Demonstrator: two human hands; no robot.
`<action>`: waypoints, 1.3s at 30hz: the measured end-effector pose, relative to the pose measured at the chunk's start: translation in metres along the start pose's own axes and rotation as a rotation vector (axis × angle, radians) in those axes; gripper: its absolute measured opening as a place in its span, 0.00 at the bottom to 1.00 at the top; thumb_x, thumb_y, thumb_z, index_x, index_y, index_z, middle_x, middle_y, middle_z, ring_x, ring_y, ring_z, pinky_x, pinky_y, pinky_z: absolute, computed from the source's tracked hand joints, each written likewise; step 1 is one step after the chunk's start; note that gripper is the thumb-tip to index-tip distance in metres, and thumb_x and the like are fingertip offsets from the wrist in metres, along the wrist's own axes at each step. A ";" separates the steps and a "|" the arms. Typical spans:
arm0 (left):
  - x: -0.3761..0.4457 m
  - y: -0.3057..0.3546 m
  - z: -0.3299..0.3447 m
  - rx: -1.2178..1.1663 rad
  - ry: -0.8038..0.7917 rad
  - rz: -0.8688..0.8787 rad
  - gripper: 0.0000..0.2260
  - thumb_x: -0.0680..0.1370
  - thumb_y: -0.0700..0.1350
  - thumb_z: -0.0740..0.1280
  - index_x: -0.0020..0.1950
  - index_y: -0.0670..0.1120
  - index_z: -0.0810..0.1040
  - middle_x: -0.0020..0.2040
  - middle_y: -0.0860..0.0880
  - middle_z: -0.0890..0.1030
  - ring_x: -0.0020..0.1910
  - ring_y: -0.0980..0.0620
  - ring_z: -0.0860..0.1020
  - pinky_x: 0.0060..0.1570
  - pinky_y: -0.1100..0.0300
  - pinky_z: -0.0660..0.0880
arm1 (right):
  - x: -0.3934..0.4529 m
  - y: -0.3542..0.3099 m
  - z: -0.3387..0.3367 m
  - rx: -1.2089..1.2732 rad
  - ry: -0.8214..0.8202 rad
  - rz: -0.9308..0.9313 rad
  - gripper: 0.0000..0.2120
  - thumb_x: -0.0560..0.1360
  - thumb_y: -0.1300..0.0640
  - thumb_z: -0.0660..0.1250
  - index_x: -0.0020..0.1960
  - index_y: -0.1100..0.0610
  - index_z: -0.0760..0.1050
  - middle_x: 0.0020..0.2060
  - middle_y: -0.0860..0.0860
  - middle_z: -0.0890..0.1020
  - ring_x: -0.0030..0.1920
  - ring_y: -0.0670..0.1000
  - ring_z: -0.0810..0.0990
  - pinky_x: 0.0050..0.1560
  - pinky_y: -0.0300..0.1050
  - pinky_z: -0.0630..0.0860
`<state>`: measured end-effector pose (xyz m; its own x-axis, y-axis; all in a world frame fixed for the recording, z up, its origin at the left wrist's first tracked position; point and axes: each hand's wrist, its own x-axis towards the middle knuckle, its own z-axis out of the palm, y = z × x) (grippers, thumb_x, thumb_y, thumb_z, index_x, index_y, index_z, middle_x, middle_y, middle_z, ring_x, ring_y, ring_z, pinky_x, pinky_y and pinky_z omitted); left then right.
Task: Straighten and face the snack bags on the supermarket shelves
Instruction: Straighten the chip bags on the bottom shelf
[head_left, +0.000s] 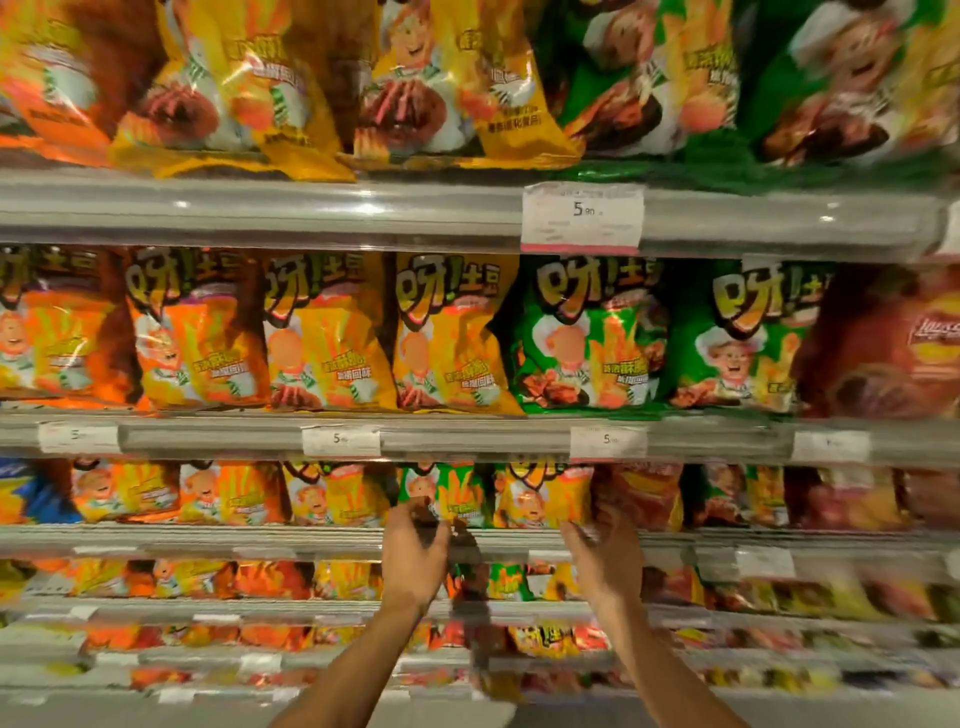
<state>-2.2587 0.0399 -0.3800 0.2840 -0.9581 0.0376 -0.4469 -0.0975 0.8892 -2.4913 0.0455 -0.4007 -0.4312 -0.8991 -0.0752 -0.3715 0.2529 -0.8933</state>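
Note:
Rows of snack bags stand on several shelves. On the third shelf (311, 538) from the top, my left hand (415, 545) reaches up and its curled fingers pinch the lower left corner of a green snack bag (452, 493). My right hand (602, 551) is raised beside it, its fingers curled on the lower right edge of a yellow snack bag (540, 493), next to a dark red bag (649, 493). Motion blur hides the fingertips of both hands.
Above, orange, yellow and green bags (587, 338) stand upright in a row, with a red bag (893, 348) at the right. Price tags (582, 218) hang on the shelf rails. Lower shelves with smaller bags (343, 577) sit under my forearms.

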 end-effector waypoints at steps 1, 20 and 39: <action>0.005 0.001 0.001 0.018 0.005 -0.001 0.19 0.76 0.42 0.72 0.64 0.38 0.74 0.49 0.47 0.75 0.55 0.43 0.77 0.56 0.50 0.74 | 0.004 -0.003 -0.002 -0.048 -0.011 -0.020 0.33 0.73 0.47 0.77 0.72 0.59 0.70 0.65 0.57 0.77 0.62 0.61 0.78 0.51 0.49 0.77; 0.076 -0.019 0.000 -0.115 -0.178 0.009 0.36 0.62 0.55 0.82 0.62 0.60 0.65 0.57 0.66 0.73 0.57 0.65 0.73 0.56 0.71 0.68 | 0.065 -0.005 0.020 0.005 -0.215 -0.123 0.53 0.58 0.35 0.82 0.76 0.46 0.62 0.65 0.39 0.69 0.64 0.42 0.68 0.63 0.38 0.66; 0.088 0.000 -0.005 -0.251 -0.334 -0.184 0.27 0.58 0.44 0.84 0.53 0.40 0.79 0.53 0.42 0.84 0.59 0.44 0.80 0.63 0.45 0.76 | 0.060 -0.018 -0.004 0.055 -0.113 -0.090 0.49 0.63 0.44 0.84 0.75 0.47 0.60 0.57 0.38 0.76 0.63 0.51 0.77 0.63 0.43 0.68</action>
<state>-2.2297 -0.0435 -0.3746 0.0322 -0.9693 -0.2436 -0.1833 -0.2454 0.9519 -2.5141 -0.0118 -0.3877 -0.3020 -0.9525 -0.0397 -0.3580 0.1520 -0.9213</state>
